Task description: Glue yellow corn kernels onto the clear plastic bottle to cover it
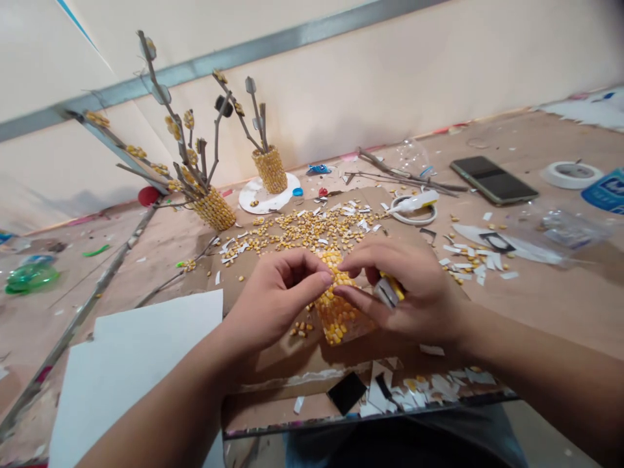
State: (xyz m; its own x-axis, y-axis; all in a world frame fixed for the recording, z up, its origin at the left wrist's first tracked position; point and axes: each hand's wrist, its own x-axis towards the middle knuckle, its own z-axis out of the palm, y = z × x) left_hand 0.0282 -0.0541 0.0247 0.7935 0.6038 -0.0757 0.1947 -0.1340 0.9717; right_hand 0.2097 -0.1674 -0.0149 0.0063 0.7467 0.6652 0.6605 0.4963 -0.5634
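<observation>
My left hand (280,292) is closed, thumb and forefinger pinched over a sheet covered with corn kernels (336,330). Whatever sits in that pinch is too small to make out. Facing it, my right hand (404,286) curls around a yellow-and-grey tool (390,291) tucked in the palm, its kind partly hidden by the fingers. The right thumb and forefinger tips come close together beside the left fingertips, over the kernels. Behind both hands, loose corn kernels (292,227) and white paper scraps lie spread on a cardboard sheet (268,351).
Two kernel-covered pots (214,208) with twigs stand at the back left, one on a white disc (246,198). To the right lie a glue tube (414,201), a phone (493,179) and a tape roll (571,174). White paper (136,370) lies at the left front.
</observation>
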